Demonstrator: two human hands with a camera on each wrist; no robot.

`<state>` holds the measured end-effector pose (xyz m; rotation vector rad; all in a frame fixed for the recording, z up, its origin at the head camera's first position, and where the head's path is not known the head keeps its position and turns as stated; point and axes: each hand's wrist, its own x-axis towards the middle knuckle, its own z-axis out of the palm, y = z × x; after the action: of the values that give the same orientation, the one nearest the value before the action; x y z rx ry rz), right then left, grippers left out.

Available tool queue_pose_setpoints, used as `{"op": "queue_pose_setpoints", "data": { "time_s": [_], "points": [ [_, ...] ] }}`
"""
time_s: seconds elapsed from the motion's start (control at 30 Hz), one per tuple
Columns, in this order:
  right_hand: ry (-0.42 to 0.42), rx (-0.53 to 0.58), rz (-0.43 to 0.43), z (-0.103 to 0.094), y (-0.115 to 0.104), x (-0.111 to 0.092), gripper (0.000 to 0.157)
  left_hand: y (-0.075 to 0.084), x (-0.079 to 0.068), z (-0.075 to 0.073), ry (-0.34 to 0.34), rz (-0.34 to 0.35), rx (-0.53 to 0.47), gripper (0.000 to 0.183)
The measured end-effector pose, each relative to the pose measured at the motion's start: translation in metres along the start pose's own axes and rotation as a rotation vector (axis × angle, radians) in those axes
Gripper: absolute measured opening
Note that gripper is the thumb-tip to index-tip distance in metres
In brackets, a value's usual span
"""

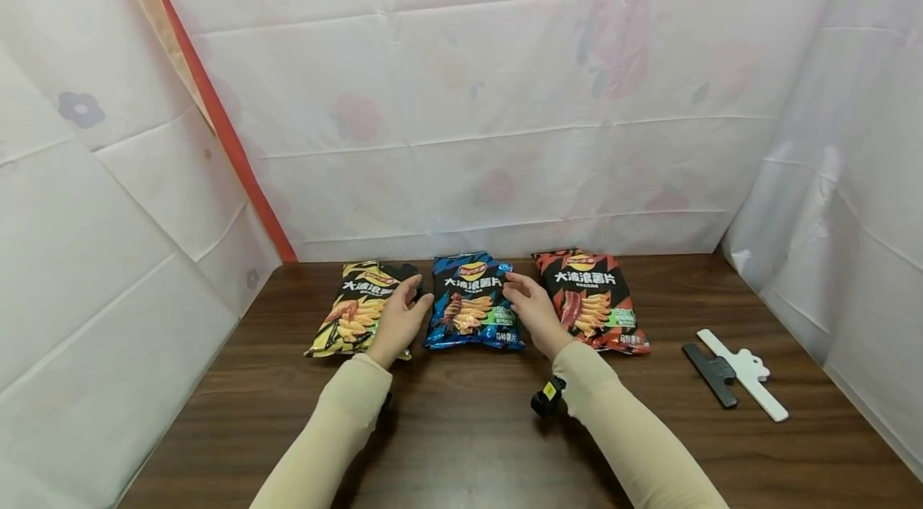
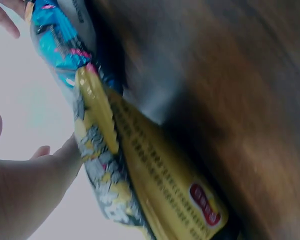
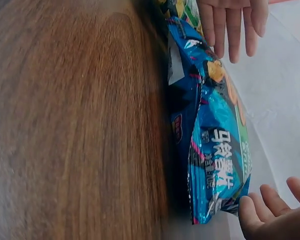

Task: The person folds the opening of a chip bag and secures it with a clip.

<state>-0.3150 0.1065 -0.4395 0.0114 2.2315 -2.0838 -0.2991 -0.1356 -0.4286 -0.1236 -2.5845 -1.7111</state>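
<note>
Three chip bags lie in a row on the brown table. The blue chip bag (image 1: 473, 304) is in the middle, between both hands. My left hand (image 1: 401, 322) hovers over the right side of the yellow chip bag (image 1: 355, 310), fingers relaxed toward the blue one. In the right wrist view, the fingers of that left hand (image 3: 233, 25) stretch out straight beside the blue bag's far end. My right hand (image 1: 535, 310) has loosely bent fingers at the blue bag's upper right edge. Right of it lies the red chip bag (image 1: 590, 302), partly covered by this hand.
To the right on the table (image 1: 461, 445), a black clip (image 1: 710, 375) lies against a longer white clip (image 1: 744, 374). A pale patterned cloth (image 1: 461, 92) hangs behind the bags and along both sides. An orange-red strip (image 1: 223, 124) runs down the back left corner.
</note>
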Motion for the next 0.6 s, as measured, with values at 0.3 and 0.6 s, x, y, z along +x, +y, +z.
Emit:
{"op": "queue_pose_setpoints", "data": {
  "time_s": [0.3,0.6],
  "points": [
    [0.039,-0.024,0.051,-0.004,0.008,0.006,0.05,-0.004,0.006,0.016,-0.041,-0.089,0.02,0.062],
    [0.015,-0.02,0.143,-0.003,0.019,0.012,0.059,-0.006,0.015,0.028,-0.085,-0.139,0.057,0.068]
  ]
}}
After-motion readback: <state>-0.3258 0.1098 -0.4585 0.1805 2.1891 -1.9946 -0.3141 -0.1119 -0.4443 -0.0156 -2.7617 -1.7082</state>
